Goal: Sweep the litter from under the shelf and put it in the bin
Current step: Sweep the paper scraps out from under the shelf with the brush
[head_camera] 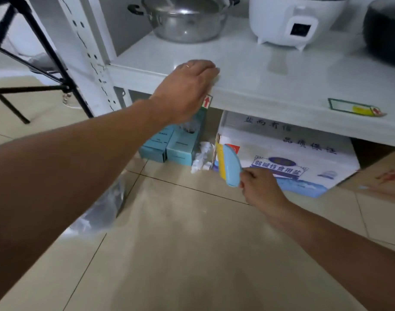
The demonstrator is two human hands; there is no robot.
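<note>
I am resting my left hand (189, 86) flat on the front edge of the white shelf (270, 86), with my fingers spread out over the top. My right hand (259, 187) is closed around the handle of a little blue brush (230, 167) with a yellow strip along its side. The brush is pointing up toward 12 o'clock from my right hand.

The litter (202, 158) is a bunch of crumpled white paper bits. It is lying on the tile floor (192, 243) under the shelf, at about 9 o'clock from the brush and just beside it. I cannot tell if the brush is touching it. The litter is sitting between two light blue boxes (169, 147) at its 9 o'clock and a big white box (286, 153) with blue writing at its 3 o'clock.

On top of the shelf, a shiny metal pot (187, 23) is sitting at 12 o'clock from my left hand, and a white rice cooker (297, 21) is at 3 o'clock from the pot. Black tripod legs (35, 70) are standing at 9 o'clock from the shelf. A clear plastic bag (102, 212) is lying on the floor under my left arm.
</note>
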